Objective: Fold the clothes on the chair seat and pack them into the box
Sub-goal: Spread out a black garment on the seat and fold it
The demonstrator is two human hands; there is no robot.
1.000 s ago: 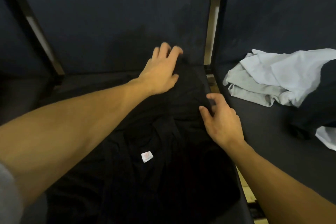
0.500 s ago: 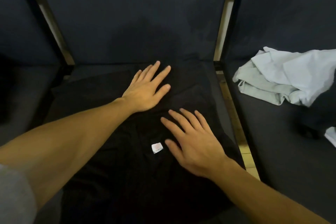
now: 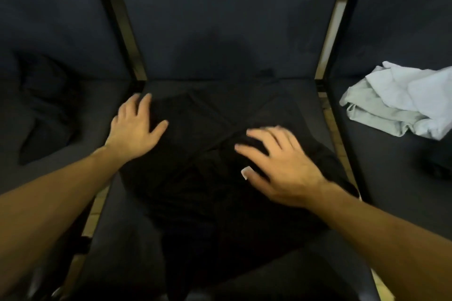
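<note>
Hands flat, fingers spread, grasping nothing: left hand (image 3: 135,129) and right hand (image 3: 281,166) press black garment (image 3: 208,190) on chair seat (image 3: 117,239). White tag (image 3: 244,173) beside right thumb. Pale crumpled cloth (image 3: 401,102) well right of right hand, dark garment (image 3: 46,110) left of left hand.

The left hand (image 3: 137,129) has slid out from the middle of the black garment (image 3: 208,178) to its far left corner, fingers flat at the cloth's edge. The right hand (image 3: 281,166) has moved right and a little farther across the cloth, its fingers spread and blurred. The white label (image 3: 245,172), earlier clear of that hand, now sits just at its thumb, partly covered.
</note>
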